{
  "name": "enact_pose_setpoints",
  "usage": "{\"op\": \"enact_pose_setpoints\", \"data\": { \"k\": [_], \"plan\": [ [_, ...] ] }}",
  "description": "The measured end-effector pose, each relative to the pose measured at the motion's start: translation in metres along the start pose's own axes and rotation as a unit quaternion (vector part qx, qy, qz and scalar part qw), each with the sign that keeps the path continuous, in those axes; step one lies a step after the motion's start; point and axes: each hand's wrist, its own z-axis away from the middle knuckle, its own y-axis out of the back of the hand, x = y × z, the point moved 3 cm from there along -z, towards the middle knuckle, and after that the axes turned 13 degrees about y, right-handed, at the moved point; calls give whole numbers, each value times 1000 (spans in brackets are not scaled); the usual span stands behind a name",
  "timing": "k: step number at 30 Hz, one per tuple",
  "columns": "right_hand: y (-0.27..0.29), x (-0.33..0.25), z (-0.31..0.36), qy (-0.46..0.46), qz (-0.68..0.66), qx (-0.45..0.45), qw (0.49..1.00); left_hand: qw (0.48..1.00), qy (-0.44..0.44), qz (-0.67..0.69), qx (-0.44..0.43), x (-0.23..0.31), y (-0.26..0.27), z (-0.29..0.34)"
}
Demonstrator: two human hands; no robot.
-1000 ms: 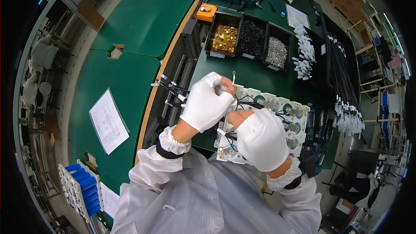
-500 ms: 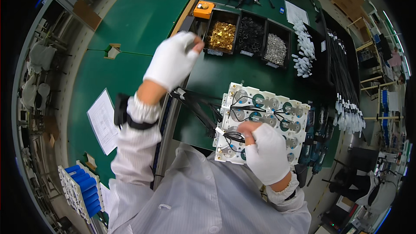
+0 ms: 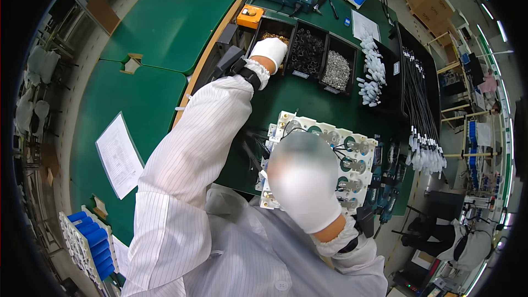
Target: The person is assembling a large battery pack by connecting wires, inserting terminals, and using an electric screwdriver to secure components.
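Observation:
My left hand [image 3: 270, 52], in a white fingerless glove, reaches into the black bin [image 3: 258, 32] of small brass-coloured parts [image 3: 281, 38]. The back of the glove hides its fingers and whatever they touch. My right hand [image 3: 311, 192], gloved the same way, is over the left part of a white battery module [image 3: 356, 171]. A blur covers its fingers, so I cannot make out whether they hold anything. Round cells with metal tabs and thin black wires show on the module. A black cable bundle [image 3: 251, 154] runs off its left side.
Beside the brass parts stand bins of black clips [image 3: 308, 49] and silver fasteners [image 3: 336, 70]. White-capped pieces [image 3: 371, 71] and black cables [image 3: 421, 99] lie further right. Cordless drivers [image 3: 388, 201] are right of the module. A paper sheet [image 3: 120, 155] lies left.
My left hand has moved right and away from me, from beside the brass parts' bin into it. The right hand has shifted slightly left over the module. The whole view has shifted a little.

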Motion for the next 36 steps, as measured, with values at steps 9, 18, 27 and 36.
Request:
{"op": "enact_pose_setpoints", "data": {
  "k": [9,18,27,36],
  "plan": [
    [-1,10,4,-53,-41,34,997,995,-30,-4,95,-8,5,12],
    [0,-5,5,37,-14,2,999,997,31,25,60,-4,15,19],
    [-5,15,7,9,-171,63,983,996,77,41,3,-19,8,25],
    [-5,-9,-1,-24,41,-14,999,993,89,71,30,-23,9,32]
  ]
}}
